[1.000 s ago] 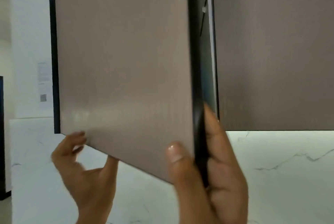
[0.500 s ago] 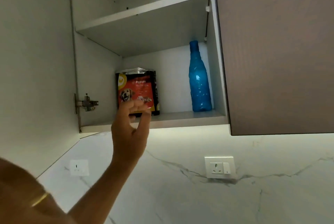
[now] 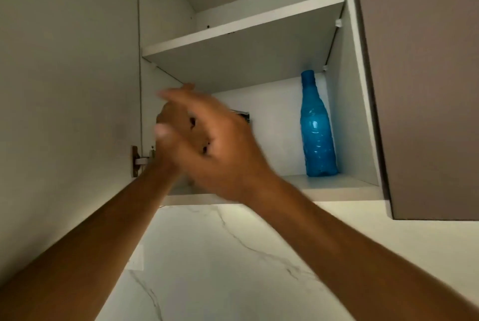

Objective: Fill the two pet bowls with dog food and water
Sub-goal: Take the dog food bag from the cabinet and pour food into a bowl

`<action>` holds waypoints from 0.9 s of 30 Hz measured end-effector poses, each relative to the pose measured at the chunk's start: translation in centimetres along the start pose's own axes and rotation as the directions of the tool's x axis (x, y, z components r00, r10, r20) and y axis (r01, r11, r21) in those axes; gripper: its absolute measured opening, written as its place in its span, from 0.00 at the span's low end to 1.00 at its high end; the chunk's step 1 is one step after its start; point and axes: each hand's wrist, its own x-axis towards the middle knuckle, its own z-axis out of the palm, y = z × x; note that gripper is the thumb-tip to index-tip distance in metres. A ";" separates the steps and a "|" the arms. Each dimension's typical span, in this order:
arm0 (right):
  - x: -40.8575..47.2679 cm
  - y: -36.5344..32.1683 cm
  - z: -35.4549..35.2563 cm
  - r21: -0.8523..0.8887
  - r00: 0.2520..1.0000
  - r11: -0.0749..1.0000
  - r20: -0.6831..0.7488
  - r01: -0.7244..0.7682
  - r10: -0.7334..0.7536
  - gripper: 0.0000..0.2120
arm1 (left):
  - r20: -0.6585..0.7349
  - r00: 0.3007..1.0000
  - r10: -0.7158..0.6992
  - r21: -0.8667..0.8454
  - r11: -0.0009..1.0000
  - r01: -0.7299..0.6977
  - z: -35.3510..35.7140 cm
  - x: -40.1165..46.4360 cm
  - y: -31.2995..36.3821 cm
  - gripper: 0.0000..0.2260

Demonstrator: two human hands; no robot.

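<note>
In the head view, both arms are raised into an open wall cupboard [image 3: 360, 87]. The right hand [image 3: 220, 149] is blurred, with its fingers spread and reaching leftward in front of the lower compartment; nothing is seen gripped in it. The left hand [image 3: 168, 123] is mostly hidden behind the right one, so whether it is open or closed around anything cannot be told.

The step in hand is judged to be the fetching of supplies — neither bowl is in view, so filling is not yet begun. Only a silvery corner of a packet [image 3: 242, 114] shows past the right hand's knuckles, on the lower shelf [image 3: 337, 187]; it is taken to be the dog food, though its label is hidden, as are its lean and facing.

A blue bottle [image 3: 316, 129] is stood upright at the right end of the same shelf, well apart from both hands — its long axis vertical, its neck pointing up, and it is untouched.

The next move is judged to call for a firm two-sided hold on the packet, lifted clear of the shelf lip.
</note>
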 end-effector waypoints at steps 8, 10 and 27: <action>1.5 11.6 -0.8 -0.201 0.886 0.868 -0.202 -0.454 0.416 0.29 | 0.114 0.993 0.038 0.038 0.998 -0.043 2.2 2.6 -3.6 0.31; 2.0 13.4 -0.2 -0.212 0.853 0.830 -0.212 -0.517 0.477 0.31 | 0.167 0.985 -0.053 0.107 0.994 0.035 2.9 3.1 -4.6 0.37; 4.2 22.9 3.2 -0.122 0.279 0.311 0.225 -0.943 0.934 0.46 | 0.544 0.569 -0.616 -0.174 0.581 0.795 12.5 5.6 -16.6 0.57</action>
